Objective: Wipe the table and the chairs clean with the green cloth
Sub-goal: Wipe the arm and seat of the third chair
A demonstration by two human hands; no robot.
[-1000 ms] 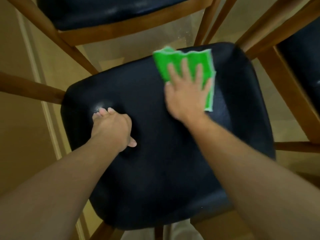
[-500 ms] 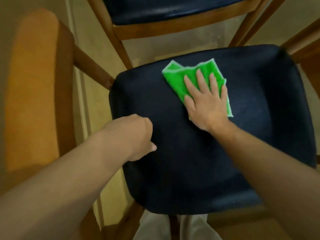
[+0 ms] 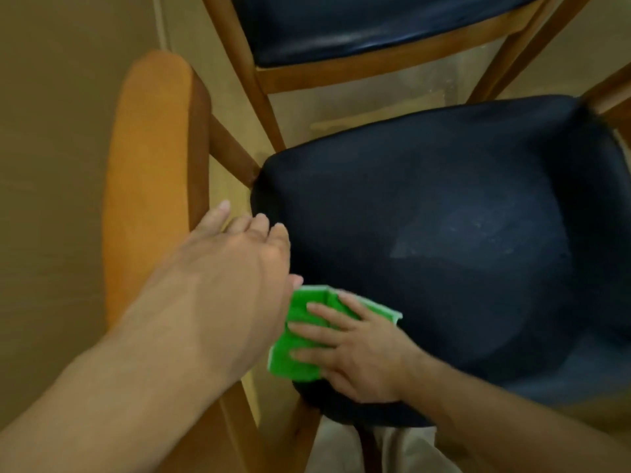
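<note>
A: Since 1 s ago we see the green cloth point(image 3: 300, 339) dragged from the far side of the seat point(image 3: 444, 240) to its near-left corner, right hand point(image 3: 355, 353) flat on top the whole way.

B: Agreed. Right hand fingers point(image 3: 321, 308) are spread straight, pressing the cloth down, not gripping it. Left hand point(image 3: 239, 254)?

A: It came off the cushion. We had it knuckled into the seat before; now it hovers over the left edge with fingers loosely extended, holding nothing, reaching toward the orange backrest point(image 3: 150, 186).

B: Touching the backrest?

A: We cannot tell; close, maybe just short of the wooden frame.

B: Part of the cloth overhangs the seat edge, its left side hidden under the left forearm.

A: Yes. We also see a paler wiped-looking patch mid-seat, so we judge that 1 pass across this seat is about done.

B: Next chair point(image 3: 375, 29) behind looks untouched as far as we can say. No bench in view.

A: So the task is partway: this seat nearly covered, backrest likely next, other chairs and bench remaining.
</note>
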